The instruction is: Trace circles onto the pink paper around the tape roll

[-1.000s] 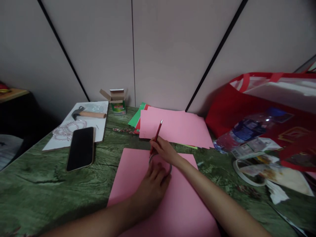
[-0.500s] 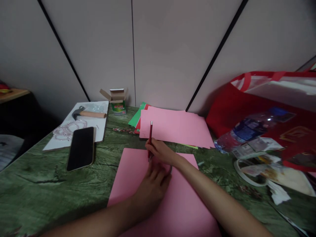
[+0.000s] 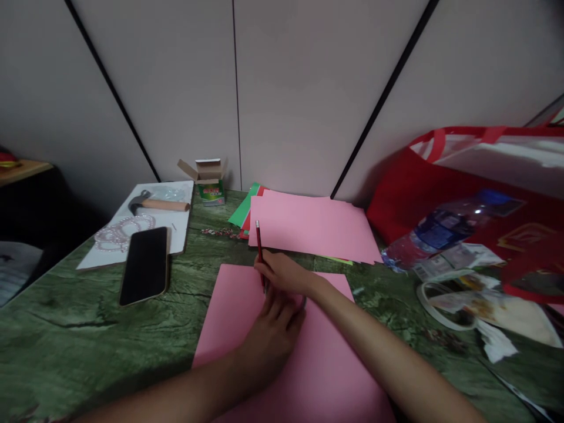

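A pink sheet of paper [image 3: 326, 364] lies flat in front of me. In my right hand [image 3: 285, 273] is a dark red pencil [image 3: 259, 238], gripped near its lower end. It leans slightly left, its tip down at the sheet beside my left fingertips. My left hand [image 3: 272, 332] bends its fingers over a round thing with a grey rim [image 3: 304, 301], holding it down on the paper. Most of that round thing is hidden under both hands, so its kind does not show.
Behind the sheet lies a stack of pink paper [image 3: 308, 226] over green and red sheets. To the left are a phone [image 3: 145, 265], a hammer [image 3: 161, 204] and an open small box [image 3: 211, 185]. On the right, a water bottle [image 3: 445, 229] leans by a red bag [image 3: 396, 182]; scissors [image 3: 520, 393] lie nearer.
The pencil's top end has swung left and slightly down, and my right hand has shifted a little left with it. My left hand stays in place on the round thing.
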`<state>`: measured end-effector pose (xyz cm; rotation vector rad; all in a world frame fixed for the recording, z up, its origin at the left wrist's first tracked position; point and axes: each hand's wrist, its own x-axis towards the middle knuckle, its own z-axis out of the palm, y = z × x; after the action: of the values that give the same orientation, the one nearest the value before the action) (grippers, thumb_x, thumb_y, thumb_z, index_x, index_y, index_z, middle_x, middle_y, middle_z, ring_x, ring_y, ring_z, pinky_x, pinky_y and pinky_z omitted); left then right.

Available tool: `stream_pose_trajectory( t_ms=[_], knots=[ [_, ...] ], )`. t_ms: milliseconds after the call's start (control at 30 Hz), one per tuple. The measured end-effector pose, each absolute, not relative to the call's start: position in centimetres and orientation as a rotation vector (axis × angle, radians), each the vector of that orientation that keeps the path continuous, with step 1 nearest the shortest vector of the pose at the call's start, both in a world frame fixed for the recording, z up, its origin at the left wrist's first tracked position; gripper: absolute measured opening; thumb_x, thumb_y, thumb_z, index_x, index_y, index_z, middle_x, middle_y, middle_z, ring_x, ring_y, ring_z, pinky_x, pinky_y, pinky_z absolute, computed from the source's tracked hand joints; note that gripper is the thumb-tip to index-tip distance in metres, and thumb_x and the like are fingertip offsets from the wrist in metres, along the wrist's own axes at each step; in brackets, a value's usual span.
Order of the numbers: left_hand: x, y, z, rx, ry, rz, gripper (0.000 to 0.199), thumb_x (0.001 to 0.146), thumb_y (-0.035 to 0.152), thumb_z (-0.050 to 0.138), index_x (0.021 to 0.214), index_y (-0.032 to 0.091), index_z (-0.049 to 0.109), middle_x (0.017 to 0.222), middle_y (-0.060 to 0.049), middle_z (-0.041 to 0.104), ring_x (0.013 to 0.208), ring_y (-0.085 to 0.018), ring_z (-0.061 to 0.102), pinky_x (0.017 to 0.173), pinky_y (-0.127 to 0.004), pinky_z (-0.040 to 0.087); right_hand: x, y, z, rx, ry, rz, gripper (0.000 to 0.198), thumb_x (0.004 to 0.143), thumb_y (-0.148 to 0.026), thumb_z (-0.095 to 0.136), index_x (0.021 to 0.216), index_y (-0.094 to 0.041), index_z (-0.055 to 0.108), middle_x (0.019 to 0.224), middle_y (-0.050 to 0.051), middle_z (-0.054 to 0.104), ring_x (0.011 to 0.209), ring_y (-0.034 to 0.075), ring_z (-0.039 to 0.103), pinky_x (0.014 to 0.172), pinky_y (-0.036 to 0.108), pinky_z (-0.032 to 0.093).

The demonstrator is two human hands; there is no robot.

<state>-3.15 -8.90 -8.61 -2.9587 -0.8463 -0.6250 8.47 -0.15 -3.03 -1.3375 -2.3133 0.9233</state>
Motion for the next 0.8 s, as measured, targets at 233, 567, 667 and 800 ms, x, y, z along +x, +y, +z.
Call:
stream_pose_trajectory(
  t_ms=[233, 567, 667, 800],
  knots=[
    [-3.1, -8.9, -9.0, -2.950, -0.869, -0.599, 0.039, 0.084, 0.008, 0.042, 0.122, 0.008, 0.052, 0.106, -0.015, 0.059, 0.107, -0.029, 0.050, 0.102, -0.059, 0.031, 8.8, 0.3, -3.4, -1.360, -2.268, 0.881, 0.012, 0.093, -0.020, 0.043, 0.090, -0.015, 0.053, 0.078, 0.005, 0.062, 0.066, 0.014, 0.054, 0.063, 0.024, 0.038],
    [-3.0, -9.0, -9.8, -2.856, -0.894, -0.592, 0.036, 0.082, 0.007, 0.048, 0.117, 0.009, 0.054, 0.105, -0.013, 0.057, 0.127, -0.039, 0.033, 0.103, -0.060, 0.030, 10.4, 1.1, -4.6, -1.353, -2.114, 0.823, 0.013, 0.091, -0.018, 0.043, 0.081, -0.017, 0.050, 0.073, 0.003, 0.061, 0.065, 0.014, 0.056, 0.062, 0.024, 0.039],
    [-2.9, -8.9, -9.9, -2.892, -0.892, -0.533, 0.037, 0.082, 0.008, 0.049, 0.118, 0.011, 0.053, 0.102, -0.013, 0.058, 0.125, -0.036, 0.038, 0.105, -0.062, 0.025, 11.0, 1.2, -4.9, -1.364, -2.028, 0.864, 0.015, 0.091, -0.019, 0.042, 0.078, -0.018, 0.050, 0.069, 0.002, 0.061, 0.062, 0.014, 0.058, 0.060, 0.024, 0.041],
    [-2.8, -8.9, -10.3, -2.955, -0.937, -0.487, 0.042, 0.077, 0.006, 0.048, 0.118, 0.012, 0.053, 0.106, -0.013, 0.057, 0.127, -0.040, 0.033, 0.103, -0.065, 0.024, 12.1, 1.1, -5.9, -1.341, -1.891, 0.930, 0.016, 0.092, -0.024, 0.040, 0.078, -0.019, 0.048, 0.063, 0.001, 0.062, 0.057, 0.014, 0.059, 0.056, 0.024, 0.044]
  ],
)
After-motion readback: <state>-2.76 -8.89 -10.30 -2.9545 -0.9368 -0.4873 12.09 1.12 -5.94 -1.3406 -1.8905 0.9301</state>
